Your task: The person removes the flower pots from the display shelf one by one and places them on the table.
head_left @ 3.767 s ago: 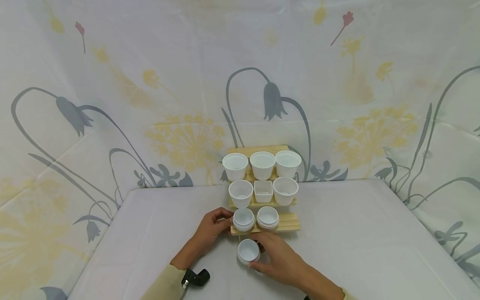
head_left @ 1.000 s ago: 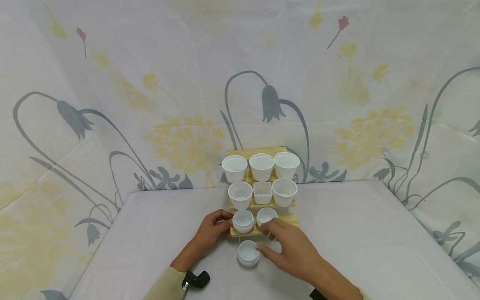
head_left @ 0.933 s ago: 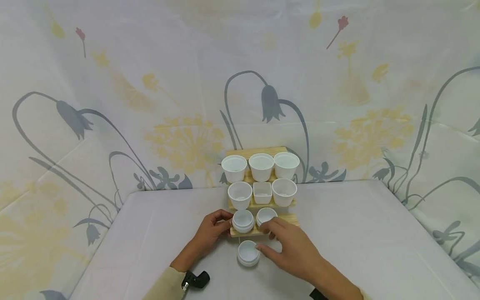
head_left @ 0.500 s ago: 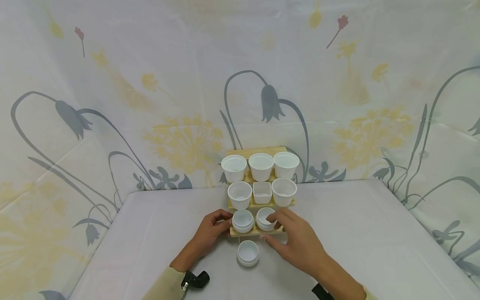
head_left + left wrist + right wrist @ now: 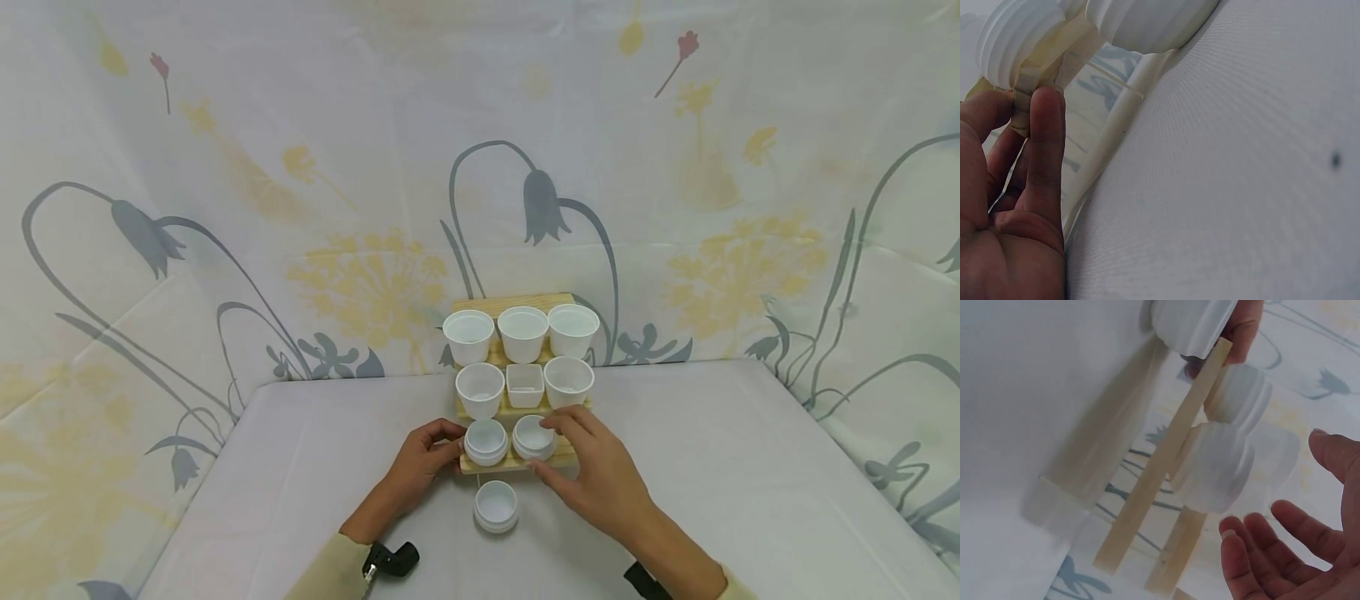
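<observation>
A wooden stepped rack (image 5: 513,305) holds white cups. At its lowest step, my left hand (image 5: 422,463) pinches the left end; the left wrist view shows thumb and finger of this hand (image 5: 1029,187) on the wood (image 5: 1023,100). Two round ribbed cups sit there, a left one (image 5: 486,443) and a right one (image 5: 533,440). My right hand (image 5: 603,479) is beside the right cup, fingers loosely bent. From the right wrist, that hand (image 5: 1291,556) appears apart from the cup (image 5: 1213,469). Another ribbed cup (image 5: 496,507) stands on the table before the rack.
Three taller white cups, one of them in the middle (image 5: 522,335), line the upper step. On the middle step a square cup (image 5: 525,386) stands between two round ones. Behind the white-covered table (image 5: 720,467) hangs a flower-patterned cloth (image 5: 375,167).
My right hand has let go of the front cup and moved up and right, beside the right cup on the lowest step. My left hand keeps its place on the rack.
</observation>
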`<action>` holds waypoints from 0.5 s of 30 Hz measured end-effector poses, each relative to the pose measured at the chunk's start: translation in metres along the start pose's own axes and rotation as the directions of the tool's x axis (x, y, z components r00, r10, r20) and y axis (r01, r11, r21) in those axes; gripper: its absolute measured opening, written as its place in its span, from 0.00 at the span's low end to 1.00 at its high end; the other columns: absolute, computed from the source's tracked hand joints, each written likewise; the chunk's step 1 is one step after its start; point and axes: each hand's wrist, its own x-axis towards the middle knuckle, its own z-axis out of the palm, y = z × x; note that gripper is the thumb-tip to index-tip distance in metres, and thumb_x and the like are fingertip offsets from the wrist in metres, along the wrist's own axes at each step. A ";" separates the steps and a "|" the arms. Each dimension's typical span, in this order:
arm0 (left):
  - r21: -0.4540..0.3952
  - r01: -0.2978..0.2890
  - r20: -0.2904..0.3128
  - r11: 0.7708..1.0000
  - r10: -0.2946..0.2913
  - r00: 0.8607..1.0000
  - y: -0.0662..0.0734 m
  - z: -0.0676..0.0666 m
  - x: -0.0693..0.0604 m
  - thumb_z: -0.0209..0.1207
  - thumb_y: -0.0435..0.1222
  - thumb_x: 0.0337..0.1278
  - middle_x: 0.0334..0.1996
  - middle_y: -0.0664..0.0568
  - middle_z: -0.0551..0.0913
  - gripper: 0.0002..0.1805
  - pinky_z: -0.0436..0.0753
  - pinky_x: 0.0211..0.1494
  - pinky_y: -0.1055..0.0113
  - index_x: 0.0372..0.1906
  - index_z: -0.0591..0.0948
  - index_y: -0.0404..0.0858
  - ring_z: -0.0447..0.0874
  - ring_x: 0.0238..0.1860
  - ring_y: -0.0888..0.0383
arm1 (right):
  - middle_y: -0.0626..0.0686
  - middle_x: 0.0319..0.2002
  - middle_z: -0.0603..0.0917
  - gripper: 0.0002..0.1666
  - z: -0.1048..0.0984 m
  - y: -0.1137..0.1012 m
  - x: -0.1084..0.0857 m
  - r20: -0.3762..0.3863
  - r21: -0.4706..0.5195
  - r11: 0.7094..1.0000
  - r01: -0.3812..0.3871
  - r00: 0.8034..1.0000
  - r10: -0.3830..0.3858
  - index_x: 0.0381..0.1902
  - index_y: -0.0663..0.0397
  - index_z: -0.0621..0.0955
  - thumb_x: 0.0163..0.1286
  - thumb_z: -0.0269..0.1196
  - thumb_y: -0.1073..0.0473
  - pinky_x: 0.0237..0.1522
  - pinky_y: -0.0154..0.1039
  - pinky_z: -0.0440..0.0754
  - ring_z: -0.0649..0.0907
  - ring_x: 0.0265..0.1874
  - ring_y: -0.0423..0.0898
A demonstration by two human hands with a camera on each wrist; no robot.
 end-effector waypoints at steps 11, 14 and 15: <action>0.002 -0.002 -0.004 1.000 0.002 1.000 0.001 0.001 -0.001 0.61 0.30 0.75 0.48 0.50 0.83 0.16 0.86 0.40 0.70 0.57 0.78 0.21 0.86 0.35 0.63 | 0.48 0.55 0.81 0.33 0.012 0.010 -0.002 -0.011 -0.005 1.000 -0.010 1.000 0.009 0.55 0.56 0.84 0.56 0.85 0.52 0.55 0.47 0.87 0.84 0.54 0.45; 0.005 -0.004 -0.005 1.000 0.004 1.000 0.001 0.001 0.000 0.61 0.30 0.75 0.48 0.50 0.83 0.16 0.86 0.40 0.70 0.57 0.78 0.21 0.86 0.34 0.63 | 0.48 0.57 0.81 0.34 0.016 0.013 -0.003 0.000 -0.002 1.000 -0.019 1.000 0.019 0.57 0.57 0.83 0.56 0.84 0.52 0.57 0.48 0.86 0.84 0.55 0.46; 0.007 -0.004 -0.004 1.000 0.005 1.000 0.001 0.000 0.000 0.61 0.30 0.75 0.48 0.49 0.83 0.16 0.86 0.40 0.70 0.57 0.78 0.21 0.86 0.34 0.63 | 0.49 0.57 0.81 0.34 0.017 0.014 -0.003 0.001 -0.002 1.000 -0.017 1.000 0.017 0.57 0.57 0.83 0.56 0.84 0.52 0.57 0.48 0.86 0.84 0.56 0.47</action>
